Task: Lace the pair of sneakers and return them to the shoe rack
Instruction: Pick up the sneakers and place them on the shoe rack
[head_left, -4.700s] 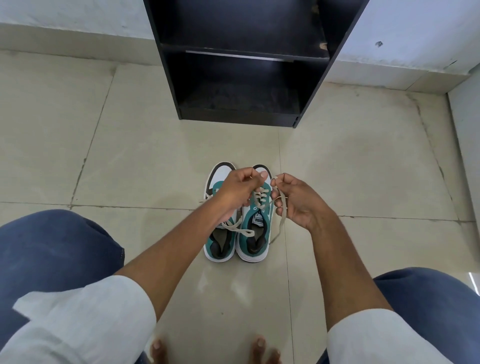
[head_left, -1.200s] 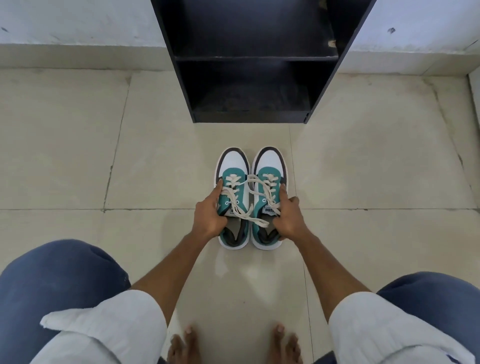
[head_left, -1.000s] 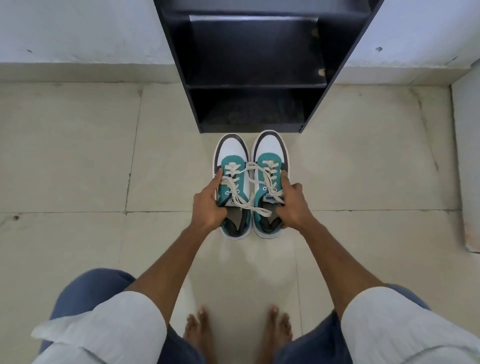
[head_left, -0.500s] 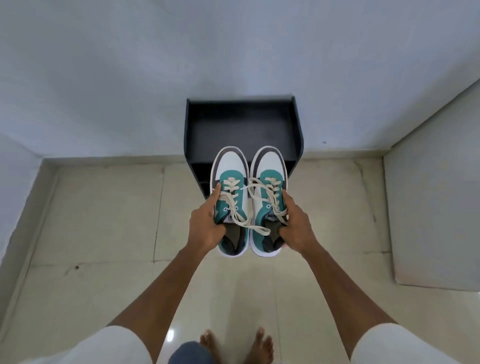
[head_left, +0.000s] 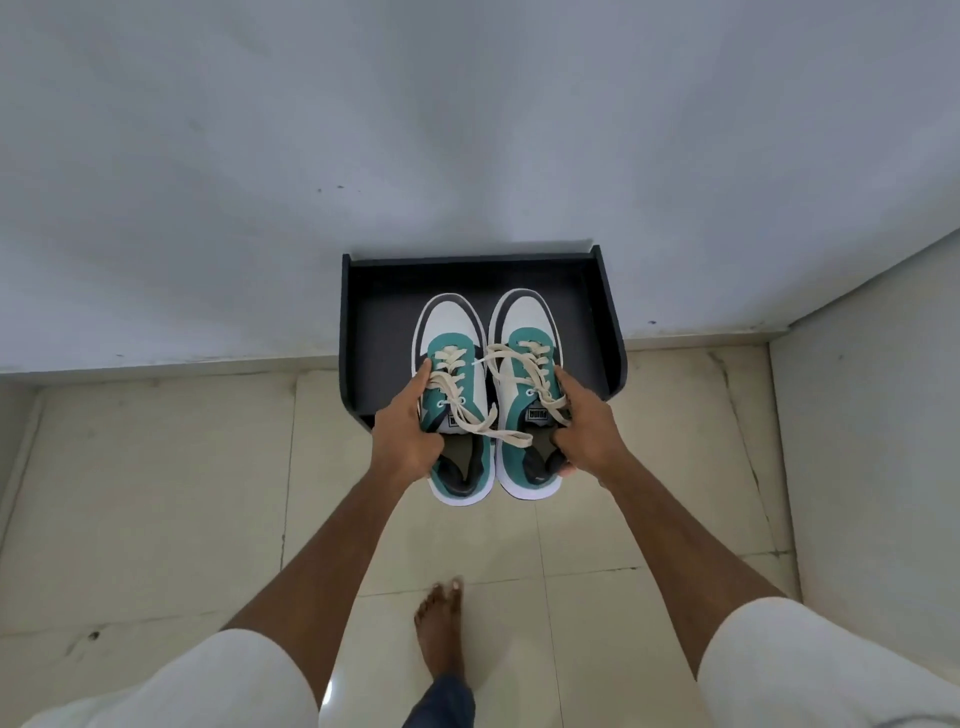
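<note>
Two teal, white and dark grey sneakers with cream laces are held side by side in the air, toes pointing away from me. My left hand (head_left: 402, 439) grips the outer side of the left sneaker (head_left: 451, 358). My right hand (head_left: 586, 431) grips the outer side of the right sneaker (head_left: 525, 353). Loose lace ends cross from one shoe to the other. The toes hang over the top shelf of the black shoe rack (head_left: 605, 332), while the heels stick out in front of it, over the floor.
The rack stands against a pale wall (head_left: 467, 130). Another wall (head_left: 872, 441) closes in on the right. Beige floor tiles (head_left: 156, 467) spread left and below. One bare foot (head_left: 441, 629) is on the floor under my arms.
The lacing stopped, both hands took the pair by its sides and lifted it off the floor. I rose from sitting, and the sneakers now hang over the rack's top.
</note>
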